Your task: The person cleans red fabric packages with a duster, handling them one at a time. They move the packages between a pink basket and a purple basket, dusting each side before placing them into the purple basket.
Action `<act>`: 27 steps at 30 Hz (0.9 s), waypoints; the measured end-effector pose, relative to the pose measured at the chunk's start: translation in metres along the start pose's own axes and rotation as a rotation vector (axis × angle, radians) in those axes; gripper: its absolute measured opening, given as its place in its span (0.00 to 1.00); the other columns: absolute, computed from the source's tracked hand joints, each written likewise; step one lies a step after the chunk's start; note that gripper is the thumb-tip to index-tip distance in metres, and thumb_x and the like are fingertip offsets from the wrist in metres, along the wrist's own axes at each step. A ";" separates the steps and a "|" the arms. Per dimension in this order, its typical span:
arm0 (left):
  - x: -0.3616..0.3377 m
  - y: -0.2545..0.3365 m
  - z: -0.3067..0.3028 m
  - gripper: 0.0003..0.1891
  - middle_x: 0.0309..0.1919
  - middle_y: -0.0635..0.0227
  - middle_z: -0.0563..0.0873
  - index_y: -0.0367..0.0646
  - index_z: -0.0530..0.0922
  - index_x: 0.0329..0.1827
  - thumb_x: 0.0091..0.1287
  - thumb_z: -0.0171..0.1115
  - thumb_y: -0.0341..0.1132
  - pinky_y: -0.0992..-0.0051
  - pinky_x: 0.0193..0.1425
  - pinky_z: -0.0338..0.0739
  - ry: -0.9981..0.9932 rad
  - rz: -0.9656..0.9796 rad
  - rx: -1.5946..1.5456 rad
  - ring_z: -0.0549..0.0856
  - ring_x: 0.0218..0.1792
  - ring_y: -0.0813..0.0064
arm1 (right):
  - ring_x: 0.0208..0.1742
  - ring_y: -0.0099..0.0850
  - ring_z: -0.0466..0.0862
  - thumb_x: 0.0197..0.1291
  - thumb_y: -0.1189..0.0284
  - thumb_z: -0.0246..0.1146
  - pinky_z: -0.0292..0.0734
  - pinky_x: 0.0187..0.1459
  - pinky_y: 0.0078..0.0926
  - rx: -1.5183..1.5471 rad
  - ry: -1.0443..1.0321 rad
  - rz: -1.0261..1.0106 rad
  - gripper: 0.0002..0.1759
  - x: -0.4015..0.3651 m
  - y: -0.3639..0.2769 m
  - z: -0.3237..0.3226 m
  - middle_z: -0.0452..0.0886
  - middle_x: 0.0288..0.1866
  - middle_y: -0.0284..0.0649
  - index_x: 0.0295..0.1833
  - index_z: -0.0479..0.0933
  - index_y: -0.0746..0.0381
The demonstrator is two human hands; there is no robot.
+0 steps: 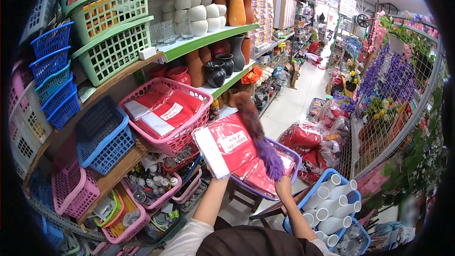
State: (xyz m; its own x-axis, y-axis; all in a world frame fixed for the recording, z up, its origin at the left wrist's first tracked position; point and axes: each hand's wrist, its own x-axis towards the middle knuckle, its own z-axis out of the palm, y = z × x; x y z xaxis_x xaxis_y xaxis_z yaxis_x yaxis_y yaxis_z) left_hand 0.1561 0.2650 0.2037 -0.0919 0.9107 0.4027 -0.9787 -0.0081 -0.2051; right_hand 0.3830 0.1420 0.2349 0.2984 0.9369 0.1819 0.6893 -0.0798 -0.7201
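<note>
Got a packet (235,144) in the left hand (219,176), gripped from below by its near edge and held partly over the purple basket (298,160) with more red packets (260,178) in it. Can't see the fingers underneath, tbh. Got the right hand (284,187) closed around the near end of the duster (271,162), right by the purple fluff, and angled past the packet's right side.

As for the packet, looks light, soft and a bit floppy, hardly fragile. Looks shiny like plastic too, so probably slippery and likely to sag if pinched by one corner. Better to spread a palm under the middle and clamp the edge with a thumb. As for the duster, likely super light and bendy. Best to grab by the handle, not the fluff.
</note>
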 end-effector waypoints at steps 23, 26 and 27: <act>-0.002 0.010 -0.007 0.29 0.64 0.69 0.64 0.50 0.56 0.68 0.67 0.38 0.54 0.65 0.68 0.56 0.139 -0.003 0.312 0.64 0.63 0.66 | 0.24 0.52 0.78 0.41 0.72 0.59 0.75 0.30 0.45 -0.332 -0.043 -0.393 0.08 0.008 -0.043 -0.014 0.75 0.20 0.56 0.22 0.78 0.67; 0.005 0.016 -0.003 0.29 0.64 0.69 0.64 0.50 0.56 0.68 0.67 0.38 0.54 0.65 0.68 0.56 0.160 -0.003 0.352 0.64 0.63 0.66 | 0.26 0.54 0.78 0.41 0.75 0.56 0.74 0.32 0.46 -0.217 0.073 -0.106 0.09 0.031 -0.020 -0.002 0.76 0.22 0.60 0.22 0.76 0.72; 0.003 0.018 -0.003 0.29 0.64 0.69 0.64 0.50 0.56 0.68 0.67 0.38 0.54 0.65 0.68 0.56 0.164 -0.001 0.366 0.64 0.63 0.66 | 0.26 0.55 0.78 0.41 0.76 0.55 0.74 0.32 0.47 -0.138 0.132 -0.071 0.09 0.035 -0.018 0.001 0.76 0.23 0.60 0.22 0.76 0.73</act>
State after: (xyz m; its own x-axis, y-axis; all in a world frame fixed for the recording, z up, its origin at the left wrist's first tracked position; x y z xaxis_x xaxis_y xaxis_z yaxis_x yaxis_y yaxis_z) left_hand 0.1390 0.2688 0.1984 -0.0891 0.9644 0.2489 -0.9823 -0.1264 0.1381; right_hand 0.3803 0.1764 0.2536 0.3234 0.8897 0.3222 0.7930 -0.0691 -0.6052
